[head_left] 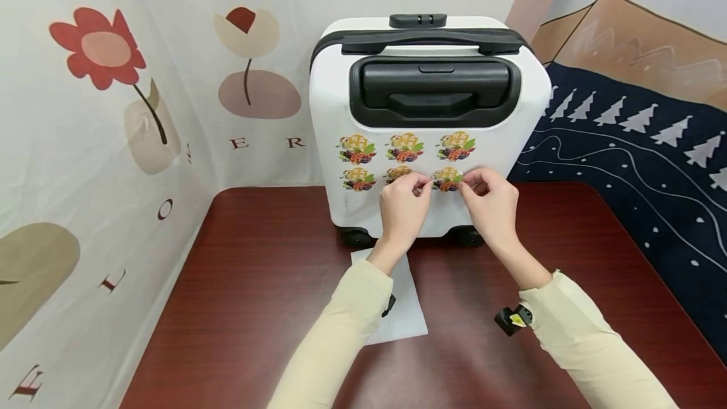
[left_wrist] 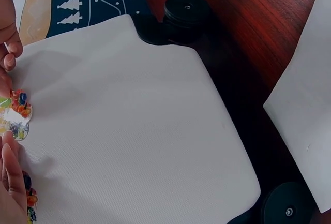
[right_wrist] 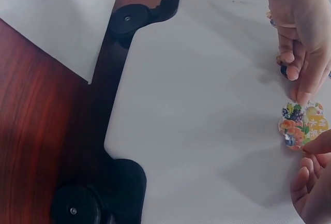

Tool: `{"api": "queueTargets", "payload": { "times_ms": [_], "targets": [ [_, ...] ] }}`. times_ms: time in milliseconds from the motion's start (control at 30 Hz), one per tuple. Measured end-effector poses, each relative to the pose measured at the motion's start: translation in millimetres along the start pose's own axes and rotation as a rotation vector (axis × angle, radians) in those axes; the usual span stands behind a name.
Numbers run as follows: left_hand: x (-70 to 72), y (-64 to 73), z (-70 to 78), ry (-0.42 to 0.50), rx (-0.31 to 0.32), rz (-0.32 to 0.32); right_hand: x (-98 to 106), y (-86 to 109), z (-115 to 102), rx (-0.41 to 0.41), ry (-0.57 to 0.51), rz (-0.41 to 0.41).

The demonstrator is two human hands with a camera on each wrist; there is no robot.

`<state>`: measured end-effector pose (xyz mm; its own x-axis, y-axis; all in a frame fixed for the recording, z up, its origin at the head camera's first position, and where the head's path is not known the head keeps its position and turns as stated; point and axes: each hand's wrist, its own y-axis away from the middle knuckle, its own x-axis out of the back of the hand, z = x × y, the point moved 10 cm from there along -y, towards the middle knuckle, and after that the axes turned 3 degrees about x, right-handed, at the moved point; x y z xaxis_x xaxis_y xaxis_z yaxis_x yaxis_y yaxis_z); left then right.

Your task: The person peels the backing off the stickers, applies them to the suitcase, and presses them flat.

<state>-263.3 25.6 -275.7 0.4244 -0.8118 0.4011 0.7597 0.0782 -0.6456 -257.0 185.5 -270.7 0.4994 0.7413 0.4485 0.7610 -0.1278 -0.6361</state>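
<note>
A fruit-printed sticker (head_left: pixel 446 179) is against the white suitcase (head_left: pixel 358 207), at the right end of the lower row. My left hand (head_left: pixel 404 207) pinches its left edge, and my right hand (head_left: pixel 493 204) pinches its right edge with thumb and finger. In the right wrist view the sticker (right_wrist: pixel 297 125) lies between both sets of fingertips, close over the shell. Beside it, the middle sticker (head_left: pixel 397 173) of that row is partly hidden behind my left hand. Another matching sticker (head_left: pixel 358 179) is at the row's left end, with three more above.
The suitcase stands upright on a dark red table (head_left: pixel 272 283), its black handle (head_left: pixel 434 87) facing me. A white sheet of paper (head_left: pixel 406 308) lies under my left forearm. Behind are a printed cloth (head_left: pixel 187 36) and a navy tree-patterned cloth (head_left: pixel 619 163).
</note>
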Motion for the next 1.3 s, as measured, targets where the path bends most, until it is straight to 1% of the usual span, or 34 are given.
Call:
{"api": "queueTargets", "payload": {
  "times_ms": [333, 500, 667, 800, 900, 1033, 1233, 1300],
  "targets": [
    [1.7, 1.1, 3.0, -0.031, -0.025, 0.039, 1, 0.1, -4, 0.053, 0.012, 0.031],
    [0.0, 2.7, 3.5, -0.042, -0.044, 0.038, 1, 1.2, -9, 0.106, 0.031, 0.039],
    [-0.6, 5.7, 6.4, -0.069, -0.091, 0.046, 0, 3.4, -12, 0.183, 0.058, 0.053],
    [-0.4, 8.1, 9.6, -0.117, -0.144, 0.070, -1, 5.7, -15, 0.253, 0.080, 0.059],
    [-0.3, 9.6, 12.3, -0.153, -0.179, 0.085, -2, 7.0, -17, 0.289, 0.094, 0.060],
    [-0.2, 11.2, 14.4, -0.171, -0.204, 0.090, -3, 7.3, -18, 0.308, 0.100, 0.051],
    [0.7, 14.7, 12.9, -0.153, -0.219, 0.083, -4, 7.1, -18, 0.311, 0.109, 0.039],
    [2.0, 15.8, 11.0, -0.141, -0.214, 0.083, -4, 6.8, -18, 0.308, 0.106, 0.036]
  ]
}}
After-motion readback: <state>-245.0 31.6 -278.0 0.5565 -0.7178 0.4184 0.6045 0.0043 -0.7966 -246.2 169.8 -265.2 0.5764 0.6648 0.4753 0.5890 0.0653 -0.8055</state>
